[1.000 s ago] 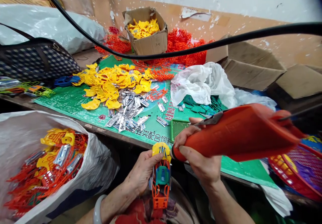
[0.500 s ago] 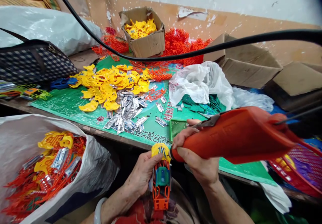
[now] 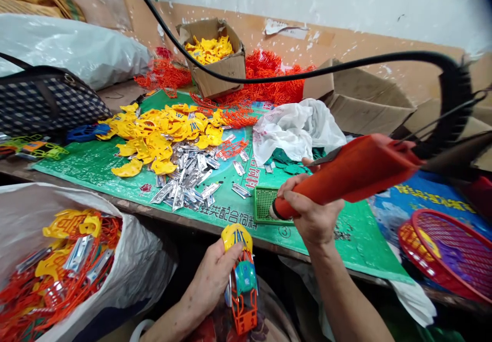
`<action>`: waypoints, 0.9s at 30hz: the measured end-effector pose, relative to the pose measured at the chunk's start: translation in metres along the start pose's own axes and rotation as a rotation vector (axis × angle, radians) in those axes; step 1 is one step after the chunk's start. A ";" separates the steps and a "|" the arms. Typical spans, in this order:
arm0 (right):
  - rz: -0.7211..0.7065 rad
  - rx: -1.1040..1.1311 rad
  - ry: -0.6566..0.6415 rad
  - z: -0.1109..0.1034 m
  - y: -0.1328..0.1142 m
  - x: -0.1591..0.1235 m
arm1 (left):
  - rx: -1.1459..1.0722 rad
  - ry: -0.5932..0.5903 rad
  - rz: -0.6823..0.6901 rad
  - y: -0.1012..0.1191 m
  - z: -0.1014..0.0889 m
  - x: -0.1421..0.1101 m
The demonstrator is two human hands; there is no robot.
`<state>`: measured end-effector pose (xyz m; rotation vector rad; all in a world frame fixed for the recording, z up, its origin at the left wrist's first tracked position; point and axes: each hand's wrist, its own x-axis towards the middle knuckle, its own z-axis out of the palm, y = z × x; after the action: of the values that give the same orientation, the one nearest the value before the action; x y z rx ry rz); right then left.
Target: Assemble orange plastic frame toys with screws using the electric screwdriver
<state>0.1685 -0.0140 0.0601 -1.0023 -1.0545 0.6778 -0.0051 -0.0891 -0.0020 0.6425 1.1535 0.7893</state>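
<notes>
Low at the table's front edge, my left hand [image 3: 215,267] grips a toy car body [image 3: 246,280] with a yellow nose, a blue-green middle piece and an orange frame. Its thumb presses on the yellow nose. My right hand [image 3: 313,214] is wrapped round a red electric screwdriver [image 3: 353,173], whose dark cable runs off its back end. The tool's tip points down-left over a small green mesh tray [image 3: 265,206], apart from the car body. I cannot make out what lies in the tray.
Yellow shells [image 3: 154,137] and silver strips [image 3: 188,173] are piled on the green sheet [image 3: 84,162]. A white sack [image 3: 149,249] of assembled pieces stands at left. A red basket [image 3: 453,260] is at right, a carton [image 3: 217,75] behind. A black cable [image 3: 269,79] hangs across the view.
My right hand has drawn the screwdriver away from the yellow nose, up and right to over the green tray. The car body stays in my left hand, slightly lower and tilted.
</notes>
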 end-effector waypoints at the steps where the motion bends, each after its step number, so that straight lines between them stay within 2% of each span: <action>1: -0.002 0.003 -0.009 0.001 0.003 -0.001 | 0.003 -0.002 0.002 0.000 0.000 0.000; 7: 0.038 0.110 -0.063 0.009 0.010 -0.004 | -0.132 -0.085 -0.065 -0.001 -0.003 0.002; 10: 0.061 0.118 -0.076 0.010 0.013 -0.004 | -0.237 -0.125 -0.144 -0.001 -0.007 0.003; 14: 0.067 0.079 -0.078 0.010 0.016 -0.004 | -0.325 -0.097 -0.250 -0.003 -0.009 0.005; 23: 0.083 0.031 -0.049 0.011 0.015 -0.003 | -0.304 0.002 -0.131 -0.005 -0.002 0.001; 27: 0.073 0.045 -0.071 0.013 0.014 -0.003 | -0.275 -0.007 -0.133 -0.005 -0.002 0.002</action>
<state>0.1557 -0.0065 0.0484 -0.9870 -1.0642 0.7986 -0.0056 -0.0901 -0.0072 0.3362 1.0456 0.8130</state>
